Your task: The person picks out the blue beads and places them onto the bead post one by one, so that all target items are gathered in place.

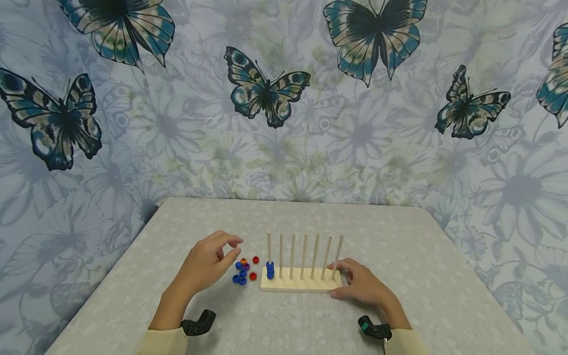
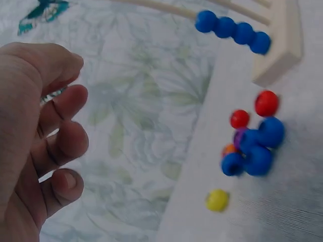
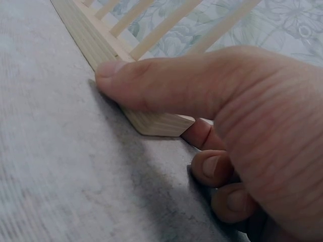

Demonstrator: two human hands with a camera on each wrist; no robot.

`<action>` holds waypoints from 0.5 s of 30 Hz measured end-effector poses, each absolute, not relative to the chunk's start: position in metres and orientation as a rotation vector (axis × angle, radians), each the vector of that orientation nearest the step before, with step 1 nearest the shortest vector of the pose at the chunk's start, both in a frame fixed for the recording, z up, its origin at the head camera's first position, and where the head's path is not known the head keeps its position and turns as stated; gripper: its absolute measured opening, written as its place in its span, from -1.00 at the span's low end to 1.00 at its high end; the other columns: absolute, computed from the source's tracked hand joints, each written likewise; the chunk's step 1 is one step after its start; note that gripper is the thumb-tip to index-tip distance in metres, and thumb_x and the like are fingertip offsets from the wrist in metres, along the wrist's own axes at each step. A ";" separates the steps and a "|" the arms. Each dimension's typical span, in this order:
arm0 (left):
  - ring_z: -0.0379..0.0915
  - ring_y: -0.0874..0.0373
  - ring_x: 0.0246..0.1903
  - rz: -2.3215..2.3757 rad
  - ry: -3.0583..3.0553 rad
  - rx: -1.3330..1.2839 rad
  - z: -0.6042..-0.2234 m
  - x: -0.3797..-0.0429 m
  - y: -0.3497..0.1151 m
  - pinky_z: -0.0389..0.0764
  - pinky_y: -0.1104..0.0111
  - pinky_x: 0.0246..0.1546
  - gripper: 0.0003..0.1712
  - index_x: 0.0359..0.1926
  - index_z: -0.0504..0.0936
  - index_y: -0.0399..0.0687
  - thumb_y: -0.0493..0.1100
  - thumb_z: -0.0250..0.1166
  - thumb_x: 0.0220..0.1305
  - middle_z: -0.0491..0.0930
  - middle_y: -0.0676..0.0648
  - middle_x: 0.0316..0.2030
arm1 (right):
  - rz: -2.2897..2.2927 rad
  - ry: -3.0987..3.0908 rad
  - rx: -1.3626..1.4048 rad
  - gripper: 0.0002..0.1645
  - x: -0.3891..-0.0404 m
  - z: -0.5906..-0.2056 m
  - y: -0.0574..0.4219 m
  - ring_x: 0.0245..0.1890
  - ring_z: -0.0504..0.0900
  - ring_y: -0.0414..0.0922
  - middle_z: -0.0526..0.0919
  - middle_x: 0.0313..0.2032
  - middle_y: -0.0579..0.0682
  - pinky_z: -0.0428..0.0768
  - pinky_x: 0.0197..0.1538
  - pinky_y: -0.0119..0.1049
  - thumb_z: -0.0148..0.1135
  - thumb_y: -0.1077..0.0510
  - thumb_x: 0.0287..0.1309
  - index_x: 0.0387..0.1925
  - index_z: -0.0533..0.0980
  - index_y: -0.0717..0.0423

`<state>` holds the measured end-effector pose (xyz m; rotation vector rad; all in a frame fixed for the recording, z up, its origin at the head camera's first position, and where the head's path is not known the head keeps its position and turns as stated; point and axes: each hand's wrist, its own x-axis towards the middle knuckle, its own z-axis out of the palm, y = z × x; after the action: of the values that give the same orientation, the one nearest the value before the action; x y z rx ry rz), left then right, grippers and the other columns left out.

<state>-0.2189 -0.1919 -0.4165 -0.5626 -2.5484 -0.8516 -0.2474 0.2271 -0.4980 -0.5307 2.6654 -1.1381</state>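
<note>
7 pegs [image 1: 304, 256] and loose beads [image 1: 242, 272] separate slack, empty left fingers [image 2: 73, 143] from right fingers [image 1: 347, 265] gripping the base [image 1: 298, 284].

The threaded beads [image 1: 270, 270] are blue, the wallcovering [image 1: 328, 123] floral

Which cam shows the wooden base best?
Head: fits nearly the whole wooden base, all seven pegs. Left wrist: only the end by the stacked blue beads. Right wrist: cropped, gripped by the right hand.

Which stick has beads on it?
The end stick farthest from the right hand: four blue beads sit on it, while the other six sticks are bare.
</note>
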 end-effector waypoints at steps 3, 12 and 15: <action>0.28 0.34 -0.63 -0.967 -2.544 -0.520 -0.431 -0.219 -0.200 0.39 0.45 -0.63 -0.78 0.00 0.67 0.27 -0.07 0.33 0.36 0.58 0.25 -0.23 | -1.134 2.669 -0.540 -0.28 -0.248 -0.497 0.227 -0.45 0.35 -0.20 0.51 -0.14 -0.10 0.40 -0.41 -0.35 0.61 -0.17 -0.13 0.14 0.56 -0.28; 0.28 0.31 -0.66 -1.093 -2.570 -0.455 -0.453 -0.218 -0.207 0.38 0.43 -0.67 -0.80 0.00 0.65 0.32 -0.02 0.32 0.37 0.58 0.23 -0.24 | -1.128 2.675 -0.509 -0.30 -0.248 -0.497 0.226 -0.45 0.34 -0.21 0.50 -0.17 -0.11 0.38 -0.41 -0.36 0.62 -0.17 -0.16 0.10 0.56 -0.36; 0.30 0.30 -0.66 -1.125 -2.621 -0.449 -0.457 -0.218 -0.208 0.39 0.42 -0.67 -0.78 0.01 0.66 0.28 -0.04 0.33 0.37 0.59 0.20 -0.24 | -1.139 2.672 -0.502 -0.31 -0.247 -0.498 0.226 -0.46 0.34 -0.21 0.50 -0.15 -0.11 0.38 -0.41 -0.37 0.62 -0.16 -0.15 0.10 0.56 -0.37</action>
<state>-0.2185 -0.2078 -0.4568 -0.4495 -2.6213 -1.1250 -0.2473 0.2261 -0.4983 -0.5018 2.6721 -1.1386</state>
